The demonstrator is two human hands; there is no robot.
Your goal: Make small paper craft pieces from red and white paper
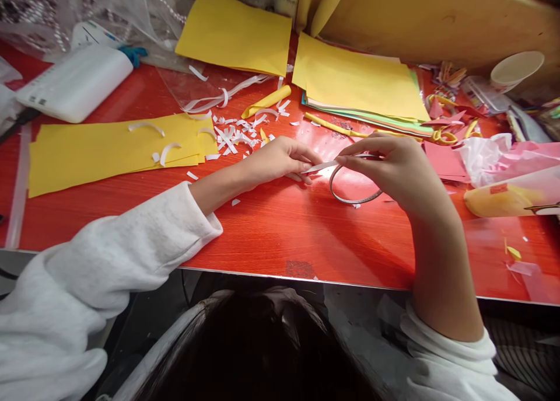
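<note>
A narrow white strip (322, 167) stretches between my two hands above the red table. At its left end, my left hand (280, 161) pinches it between thumb and fingers. The thumb and fingertips of my right hand (387, 161) close on the strip's other end. From under my right hand a thin greyish-white hoop (355, 201) curves down close to the tabletop. My fingers cover its upper right part, so I cannot tell whether strip and hoop are joined. White paper scraps (234, 138) lie beyond my left hand.
Yellow paper strips (87, 150) lie at left, near a white power bank (76, 80). Stacked yellow sheets (359, 80) sit at the back. On the right are pink paper (446, 161), a clear tube-shaped container (503, 199) and a paper cup (516, 71). The table's front edge (262, 277) runs below my hands.
</note>
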